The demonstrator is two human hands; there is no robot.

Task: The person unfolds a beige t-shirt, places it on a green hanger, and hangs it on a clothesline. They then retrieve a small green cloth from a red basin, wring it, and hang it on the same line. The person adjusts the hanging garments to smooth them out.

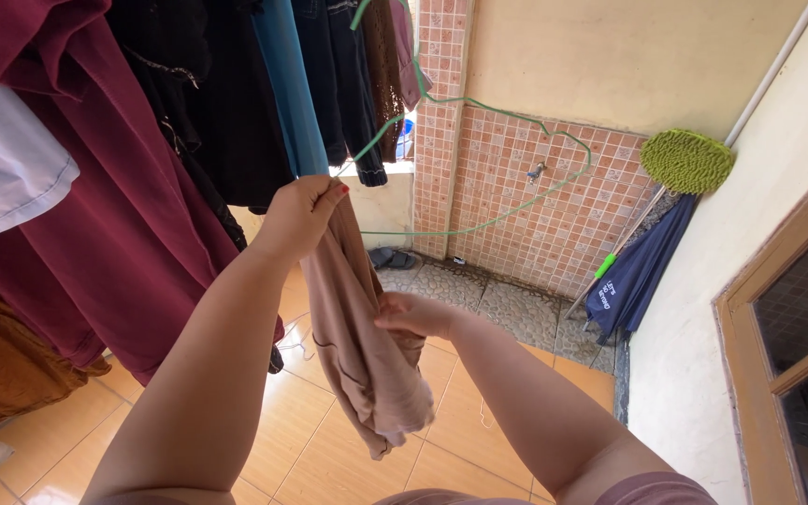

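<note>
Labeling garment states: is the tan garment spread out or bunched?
Bunched. The tan garment hangs in a crumpled column, its top in the left hand with the green wire hanger, the right hand gripping mid-length.

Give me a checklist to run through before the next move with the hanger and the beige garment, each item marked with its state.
1. Left hand grips the green hanger: ok.
2. Left hand also holds the top of the beige garment: ok.
3. Right hand grips the garment's middle: ok.
4. Garment hangs above the floor tiles: ok.
5. Garment threaded on the hanger: cannot tell.
6. Free space among the hanging clothes: cannot tell.
</note>
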